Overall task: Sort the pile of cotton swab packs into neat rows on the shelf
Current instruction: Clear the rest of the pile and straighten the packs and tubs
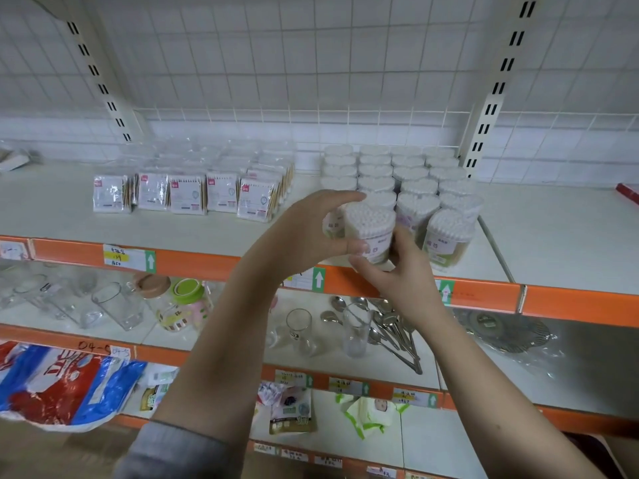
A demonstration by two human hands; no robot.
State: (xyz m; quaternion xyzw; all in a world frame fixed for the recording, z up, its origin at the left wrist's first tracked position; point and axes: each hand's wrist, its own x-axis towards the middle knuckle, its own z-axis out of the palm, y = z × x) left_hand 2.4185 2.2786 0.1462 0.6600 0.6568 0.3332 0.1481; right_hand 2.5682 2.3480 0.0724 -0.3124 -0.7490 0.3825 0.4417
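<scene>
**Swab tub held at the shelf front**

Head view: swab tub [369, 233] gripped by left hand [307, 226] and right hand [387, 271], fingers curled round its sides, just left of the tub rows [404, 178]. Likely light, rigid, slick plastic; best taken around the wall. Roughly twenty tubs standing; exact count unclear.

Single head-worn view — faces the shelf unit front-on, tilted slightly down.
Close range: the orange shelf edge [193, 259] crosses mid-frame; white grid back panel [311, 63] above it, two lower shelf levels below it — forearms enter from the bottom edge. Wide-angle bend at sides.
</scene>
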